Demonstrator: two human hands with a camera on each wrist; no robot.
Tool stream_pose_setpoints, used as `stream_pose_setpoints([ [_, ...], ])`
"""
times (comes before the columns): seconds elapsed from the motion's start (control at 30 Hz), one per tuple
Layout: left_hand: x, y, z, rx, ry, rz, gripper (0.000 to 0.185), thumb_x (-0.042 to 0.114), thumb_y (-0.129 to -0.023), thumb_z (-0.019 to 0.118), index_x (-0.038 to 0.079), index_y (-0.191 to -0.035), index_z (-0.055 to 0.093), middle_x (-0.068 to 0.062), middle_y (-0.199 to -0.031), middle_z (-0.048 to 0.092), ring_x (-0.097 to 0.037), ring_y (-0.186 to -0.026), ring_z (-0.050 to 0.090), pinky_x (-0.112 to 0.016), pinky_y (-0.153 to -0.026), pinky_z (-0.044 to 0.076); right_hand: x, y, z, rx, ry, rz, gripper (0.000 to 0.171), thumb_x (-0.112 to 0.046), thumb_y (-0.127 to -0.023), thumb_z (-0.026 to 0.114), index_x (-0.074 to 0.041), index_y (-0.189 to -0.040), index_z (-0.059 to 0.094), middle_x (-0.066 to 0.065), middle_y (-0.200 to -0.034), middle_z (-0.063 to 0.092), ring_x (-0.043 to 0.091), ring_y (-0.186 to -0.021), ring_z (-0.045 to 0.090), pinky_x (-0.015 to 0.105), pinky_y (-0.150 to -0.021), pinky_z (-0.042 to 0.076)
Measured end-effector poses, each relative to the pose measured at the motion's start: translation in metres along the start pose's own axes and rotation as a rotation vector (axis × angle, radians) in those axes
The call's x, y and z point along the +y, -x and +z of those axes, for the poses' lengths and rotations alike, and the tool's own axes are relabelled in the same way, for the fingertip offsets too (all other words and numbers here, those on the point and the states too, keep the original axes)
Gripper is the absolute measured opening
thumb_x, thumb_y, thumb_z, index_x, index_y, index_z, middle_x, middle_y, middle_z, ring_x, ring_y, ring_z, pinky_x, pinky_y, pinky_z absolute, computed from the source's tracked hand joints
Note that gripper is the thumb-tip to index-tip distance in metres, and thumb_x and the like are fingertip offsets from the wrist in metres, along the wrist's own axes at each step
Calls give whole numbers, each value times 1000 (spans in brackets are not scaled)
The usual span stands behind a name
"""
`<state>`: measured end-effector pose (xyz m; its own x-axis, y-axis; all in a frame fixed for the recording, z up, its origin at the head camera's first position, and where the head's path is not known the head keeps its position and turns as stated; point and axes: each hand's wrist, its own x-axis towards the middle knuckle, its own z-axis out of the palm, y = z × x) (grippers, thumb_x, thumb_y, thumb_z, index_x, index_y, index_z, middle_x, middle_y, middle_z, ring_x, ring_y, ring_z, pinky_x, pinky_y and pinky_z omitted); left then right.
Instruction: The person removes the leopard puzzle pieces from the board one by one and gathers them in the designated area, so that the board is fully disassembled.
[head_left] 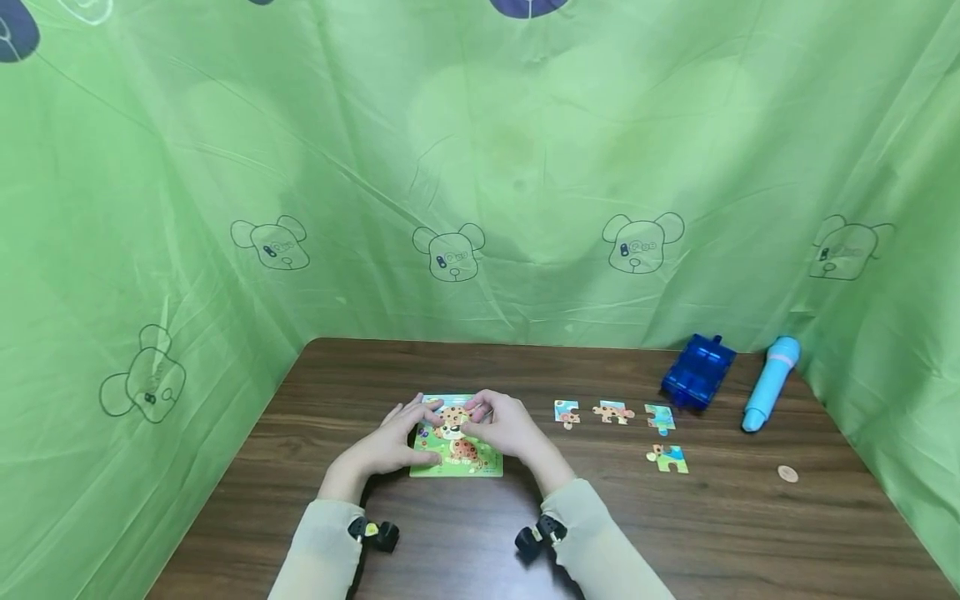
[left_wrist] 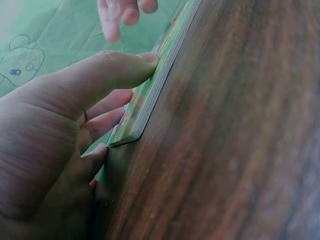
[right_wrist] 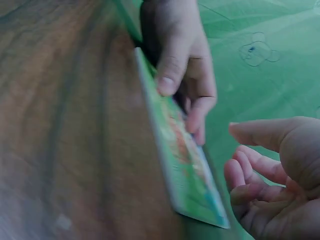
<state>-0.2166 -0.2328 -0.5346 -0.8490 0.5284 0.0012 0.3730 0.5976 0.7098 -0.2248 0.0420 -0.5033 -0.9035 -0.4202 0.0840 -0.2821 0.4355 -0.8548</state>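
Note:
A square cardboard jigsaw puzzle (head_left: 486, 463) with a spotted cartoon animal on green lies flat on the table. My left hand (head_left: 388, 444) rests on its left part, thumb pressed on the printed face and other fingers spread over the left side. In the left wrist view the thumb (left_wrist: 132, 67) lies just inside the puzzle's near edge. My right hand (head_left: 504, 423) hovers over the puzzle's right side. Its fingers are loosely bent and apart from the thumb, with nothing between them in the right wrist view.
Several loose jigsaw pieces (head_left: 612, 412) lie right of the puzzle, one piece (head_left: 671, 458) nearer me. Farther right are a blue translucent box (head_left: 699, 372), a light blue microphone-shaped stick (head_left: 771, 385) and a small pale disc (head_left: 787, 473). A green curtain (head_left: 525, 292) borders the wooden table (head_left: 600, 533).

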Motion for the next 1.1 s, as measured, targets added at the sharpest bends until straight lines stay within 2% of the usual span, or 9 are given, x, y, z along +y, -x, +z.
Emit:
stream_pose_setpoints([
  [0.33, 0, 0, 1, 4, 12, 9, 48, 39, -90, 90, 18, -128, 67, -10, -172, 45, -47, -166, 12, -71, -131, -1, 6, 4, 13, -40, 25, 58, 43, -14, -87, 90, 3, -122, 74, 11, -96, 72, 10, -75, 61, 24, -68, 55],
  [0.53, -2, -1, 1, 5, -1, 8, 48, 40, -90, 89, 19, -127, 67, -10, -172, 44, -46, -167, 13, -70, -131, -1, 9, 4, 16, -41, 36, 75, 50, -11, -84, 92, 5, -129, 74, 9, -96, 71, 8, -75, 60, 21, -68, 55],
  [0.67, -4, 0, 1, 15, -7, 10, 46, 40, -90, 90, 21, -124, 67, -9, -172, 45, -46, -167, 13, -70, -131, 1, 10, 3, 18, -32, 44, 46, 50, -7, -83, 93, 7, -128, 74, 8, -92, 69, 7, -72, 58, 20, -65, 54],
  [1.1, -5, -1, 2, 10, -9, 11, 44, 41, -89, 90, 22, -122, 67, -8, -172, 45, -46, -167, 14, -70, -131, 1, 7, 5, 20, 2, 96, 50, 42, -8, -81, 93, 3, -118, 76, 11, -91, 69, 7, -68, 55, 22, -63, 49],
])
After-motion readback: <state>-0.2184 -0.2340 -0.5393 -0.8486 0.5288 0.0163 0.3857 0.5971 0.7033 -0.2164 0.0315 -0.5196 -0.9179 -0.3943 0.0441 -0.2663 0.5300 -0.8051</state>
